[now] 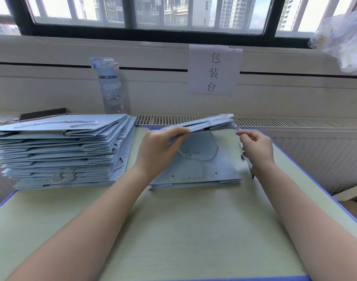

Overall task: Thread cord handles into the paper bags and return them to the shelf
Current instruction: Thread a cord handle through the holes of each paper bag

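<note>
We hold 1 flat blue paper bag [210, 122] raised above the table [194, 230], its far-right end turned toward our right hand [256, 147], we judge so that the cord can be fed straight into the top edge. Our left hand [161, 151] grips the bag's near-left edge with its fingers closed on the paper, which keeps the bag steady and lifted off what lies beneath. Our right hand pinches the pale twisted cord [242, 146] between thumb and fingertips, just at the bag's right end, and the rest of the cord hangs down past the wrist. So the bag lies between our 2 hands, held by the left and just beside the right fingertips. That corner is blurred, so we cannot tell whether the cord tip is in a hole. Another bag [196, 169] lies flat below. The stack of bags [62, 147] at the left shows several handles, so it is probably finished work set aside.
</note>
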Action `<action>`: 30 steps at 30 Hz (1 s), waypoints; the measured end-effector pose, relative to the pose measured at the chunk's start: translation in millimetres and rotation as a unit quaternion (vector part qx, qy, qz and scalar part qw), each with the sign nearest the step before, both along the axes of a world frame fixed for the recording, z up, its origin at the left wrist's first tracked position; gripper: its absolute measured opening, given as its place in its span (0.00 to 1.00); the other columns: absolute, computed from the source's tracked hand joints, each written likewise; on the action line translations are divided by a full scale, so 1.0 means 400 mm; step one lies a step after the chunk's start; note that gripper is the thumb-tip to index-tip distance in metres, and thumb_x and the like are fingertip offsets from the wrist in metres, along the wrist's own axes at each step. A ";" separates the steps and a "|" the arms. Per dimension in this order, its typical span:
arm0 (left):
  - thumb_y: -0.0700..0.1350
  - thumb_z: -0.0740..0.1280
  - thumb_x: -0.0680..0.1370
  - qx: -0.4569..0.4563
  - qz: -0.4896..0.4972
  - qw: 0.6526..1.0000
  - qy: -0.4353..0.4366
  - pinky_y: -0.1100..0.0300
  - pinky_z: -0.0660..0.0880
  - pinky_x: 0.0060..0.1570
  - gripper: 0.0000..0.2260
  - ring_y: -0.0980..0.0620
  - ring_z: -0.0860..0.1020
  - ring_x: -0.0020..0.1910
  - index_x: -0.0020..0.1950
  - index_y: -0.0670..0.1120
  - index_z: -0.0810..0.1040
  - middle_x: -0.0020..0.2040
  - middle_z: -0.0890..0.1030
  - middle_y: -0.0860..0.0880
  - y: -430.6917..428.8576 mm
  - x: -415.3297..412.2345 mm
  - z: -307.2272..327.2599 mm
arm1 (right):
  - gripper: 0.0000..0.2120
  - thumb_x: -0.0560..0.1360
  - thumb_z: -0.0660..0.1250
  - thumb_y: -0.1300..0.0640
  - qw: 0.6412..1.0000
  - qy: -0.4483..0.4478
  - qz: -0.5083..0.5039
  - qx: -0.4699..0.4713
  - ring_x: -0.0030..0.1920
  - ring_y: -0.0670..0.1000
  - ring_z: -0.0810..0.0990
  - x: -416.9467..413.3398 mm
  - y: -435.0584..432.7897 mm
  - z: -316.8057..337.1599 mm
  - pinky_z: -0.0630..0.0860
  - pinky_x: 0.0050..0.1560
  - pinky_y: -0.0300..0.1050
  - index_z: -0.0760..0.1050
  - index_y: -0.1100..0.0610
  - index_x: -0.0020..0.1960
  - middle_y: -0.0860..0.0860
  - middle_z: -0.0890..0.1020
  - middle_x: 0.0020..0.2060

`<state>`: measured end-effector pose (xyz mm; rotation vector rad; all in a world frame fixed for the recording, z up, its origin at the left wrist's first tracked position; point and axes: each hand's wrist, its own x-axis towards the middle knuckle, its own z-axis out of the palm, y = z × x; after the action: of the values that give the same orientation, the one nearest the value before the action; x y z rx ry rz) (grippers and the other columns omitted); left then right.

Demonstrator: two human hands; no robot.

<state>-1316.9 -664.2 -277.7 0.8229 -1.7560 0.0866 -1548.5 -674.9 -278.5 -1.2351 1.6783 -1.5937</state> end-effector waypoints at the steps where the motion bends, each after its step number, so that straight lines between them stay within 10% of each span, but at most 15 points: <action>1: 0.43 0.69 0.76 0.024 -0.002 0.998 0.056 0.58 0.79 0.41 0.05 0.62 0.81 0.39 0.49 0.46 0.84 0.42 0.84 0.56 0.004 0.003 0.010 | 0.10 0.75 0.60 0.62 1.000 -0.006 -0.011 0.009 0.29 0.49 0.67 -0.007 -0.003 0.000 0.68 0.37 0.43 0.80 0.55 0.47 0.49 0.72 0.28; 4: 0.40 0.69 0.76 0.096 -0.003 0.973 0.211 0.70 0.74 0.44 0.08 0.68 0.78 0.40 0.49 0.53 0.81 0.41 0.81 0.61 0.007 0.020 0.041 | 0.11 0.75 0.59 0.62 1.000 -0.013 -0.024 -0.004 0.30 0.48 0.67 -0.020 -0.004 0.006 0.70 0.40 0.45 0.80 0.55 0.48 0.48 0.72 0.29; 9: 0.42 0.69 0.76 0.113 0.013 0.949 0.295 0.61 0.76 0.49 0.09 0.64 0.80 0.43 0.47 0.58 0.79 0.41 0.81 0.64 0.004 0.034 0.057 | 0.08 0.75 0.62 0.61 0.990 0.081 0.030 -0.111 0.28 0.44 0.69 0.041 0.024 0.014 0.67 0.33 0.38 0.78 0.52 0.45 0.46 0.73 0.30; 14: 0.45 0.69 0.76 0.106 0.021 0.970 0.219 0.46 0.75 0.57 0.07 0.64 0.79 0.43 0.48 0.57 0.81 0.40 0.81 0.66 0.019 0.009 0.047 | 0.09 0.74 0.64 0.55 0.922 0.237 0.106 -0.286 0.37 0.46 0.76 0.104 0.069 0.010 0.71 0.40 0.30 0.80 0.58 0.48 0.50 0.78 0.39; 20: 0.44 0.70 0.73 0.109 -0.050 0.986 0.118 0.62 0.79 0.48 0.09 0.60 0.82 0.44 0.52 0.47 0.83 0.45 0.82 0.57 0.033 -0.059 -0.012 | 0.16 0.74 0.66 0.49 0.949 0.095 0.250 -0.167 0.51 0.43 0.81 0.160 0.097 0.011 0.79 0.47 0.40 0.73 0.49 0.61 0.47 0.80 0.55; 30: 0.40 0.71 0.74 0.162 -0.107 0.968 -0.158 0.58 0.65 0.68 0.23 0.51 0.68 0.70 0.68 0.47 0.73 0.68 0.73 0.50 0.011 -0.068 -0.066 | 0.10 0.79 0.57 0.62 0.986 0.062 0.063 -0.139 0.31 0.47 0.71 0.131 0.064 -0.002 0.79 0.36 0.54 0.68 0.57 0.39 0.50 0.69 0.28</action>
<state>-1344.0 -659.7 -304.1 0.8812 -2.1884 -0.2323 -1495.9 -649.5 -279.3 -1.5742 1.4508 -1.7471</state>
